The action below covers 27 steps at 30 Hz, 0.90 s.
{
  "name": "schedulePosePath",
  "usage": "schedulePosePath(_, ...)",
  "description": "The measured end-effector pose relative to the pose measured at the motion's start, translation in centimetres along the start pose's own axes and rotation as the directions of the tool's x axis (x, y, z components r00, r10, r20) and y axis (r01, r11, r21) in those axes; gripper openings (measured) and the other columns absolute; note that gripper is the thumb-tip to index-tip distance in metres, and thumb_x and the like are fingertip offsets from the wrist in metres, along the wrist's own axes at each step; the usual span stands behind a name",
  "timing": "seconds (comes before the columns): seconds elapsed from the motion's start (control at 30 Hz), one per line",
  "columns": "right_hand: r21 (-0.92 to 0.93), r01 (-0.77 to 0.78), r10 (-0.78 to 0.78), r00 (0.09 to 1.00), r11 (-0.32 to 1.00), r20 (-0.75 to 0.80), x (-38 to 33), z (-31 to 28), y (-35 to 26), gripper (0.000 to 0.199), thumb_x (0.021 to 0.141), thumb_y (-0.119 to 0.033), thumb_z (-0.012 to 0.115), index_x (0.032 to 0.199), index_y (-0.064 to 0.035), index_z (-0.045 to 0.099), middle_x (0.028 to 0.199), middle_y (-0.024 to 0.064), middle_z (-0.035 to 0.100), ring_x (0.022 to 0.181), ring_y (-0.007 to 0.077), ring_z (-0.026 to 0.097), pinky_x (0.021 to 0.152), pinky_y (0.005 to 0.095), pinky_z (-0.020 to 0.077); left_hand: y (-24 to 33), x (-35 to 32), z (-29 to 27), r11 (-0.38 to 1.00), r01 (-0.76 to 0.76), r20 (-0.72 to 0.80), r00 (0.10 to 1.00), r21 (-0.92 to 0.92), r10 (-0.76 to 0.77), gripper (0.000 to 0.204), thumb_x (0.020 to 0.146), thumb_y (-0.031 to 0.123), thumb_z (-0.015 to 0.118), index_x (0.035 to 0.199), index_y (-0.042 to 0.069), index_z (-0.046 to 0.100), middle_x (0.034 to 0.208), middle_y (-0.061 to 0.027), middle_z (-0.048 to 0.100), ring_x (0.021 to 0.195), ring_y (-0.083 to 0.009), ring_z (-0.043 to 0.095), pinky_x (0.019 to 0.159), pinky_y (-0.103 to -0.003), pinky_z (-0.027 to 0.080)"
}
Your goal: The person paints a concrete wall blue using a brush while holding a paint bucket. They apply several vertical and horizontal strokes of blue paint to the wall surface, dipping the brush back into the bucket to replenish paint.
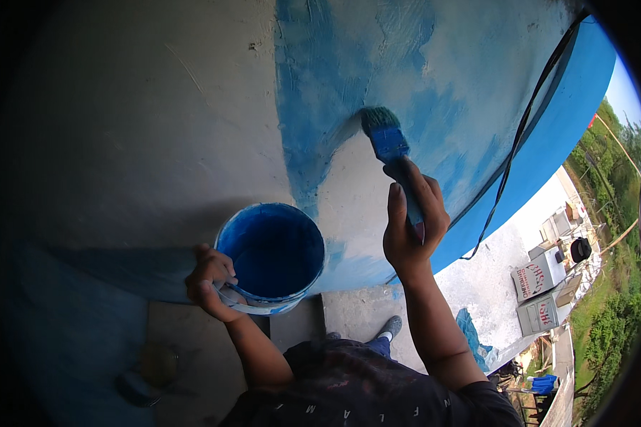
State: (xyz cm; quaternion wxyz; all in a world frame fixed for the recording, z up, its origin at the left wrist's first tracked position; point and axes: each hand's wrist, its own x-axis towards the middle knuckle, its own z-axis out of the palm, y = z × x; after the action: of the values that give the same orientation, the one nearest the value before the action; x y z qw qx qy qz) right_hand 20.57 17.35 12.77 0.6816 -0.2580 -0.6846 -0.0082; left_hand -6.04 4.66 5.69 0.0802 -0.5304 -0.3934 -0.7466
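Observation:
My left hand [214, 281] is closed on the rim and handle of a paint bucket [286, 306], its inside coated in blue. Dark blue paint [271, 270] shows within it. My right hand [417, 224] grips a paintbrush [388, 141] by its handle, the bristles up against the wall [349, 171] and slightly blurred. Around the bristles, the wall carries uneven blue paint [313, 92] with pale patches showing through. A straight vertical edge divides the blue from the bare grey wall [157, 142] on the left.
A black cable [523, 132] hangs along the right, beside a bright blue curved edge [584, 78]. White boxes [538, 277] stand on the pale ground at right, near a blue plastic sheet [471, 334]. Below are my feet [390, 326] on concrete. A dim round container [139, 388] sits lower left.

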Motion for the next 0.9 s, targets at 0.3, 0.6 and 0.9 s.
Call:
schedulePosePath(0.3,-0.018,-0.239,0.233,0.924,0.971,0.303,-11.5,-0.3,4.2,0.03,0.09,-0.002,0.075,0.12,0.0035,0.076,0.092,0.0196,0.077,0.085,0.0334,0.072,0.076,0.0393,0.0566,0.3,0.6,0.9,1.0,-0.001,0.005,1.0,-0.023,0.001,0.058,0.107,0.044,0.032,0.06,0.012,0.044,0.055,-0.006,0.046,0.054,-0.0169,0.047,0.089,-0.038,0.041)
schedulePosePath(0.6,0.165,-0.256,0.253,0.967,0.953,0.035,-0.2,-1.5,0.0,0.03,0.099,0.002,0.065,0.128,0.0059,0.072,0.107,0.02,0.077,0.094,0.0246,0.074,0.084,0.0331,0.0554,1.3,1.0,0.2,1.0,0.006,0.042,0.999,0.02,-0.006,0.063,0.108,0.05,0.031,0.06,0.012,0.045,0.056,-0.0069,0.048,0.055,-0.0174,0.047,0.085,-0.038,0.041)
schedulePosePath(0.9,-0.023,-0.072,0.075,0.957,0.997,0.281,-11.3,0.7,4.7,0.039,0.087,0.003,0.073,0.126,0.0054,0.072,0.09,0.019,0.076,0.085,0.0336,0.075,0.076,0.0395,0.0588,1.1,0.4,1.8,1.0,-0.006,-0.065,0.998,0.006,0.006,0.059,0.106,0.045,0.033,0.059,0.012,0.044,0.054,-0.0052,0.044,0.055,-0.0163,0.044,0.092,-0.038,0.04)
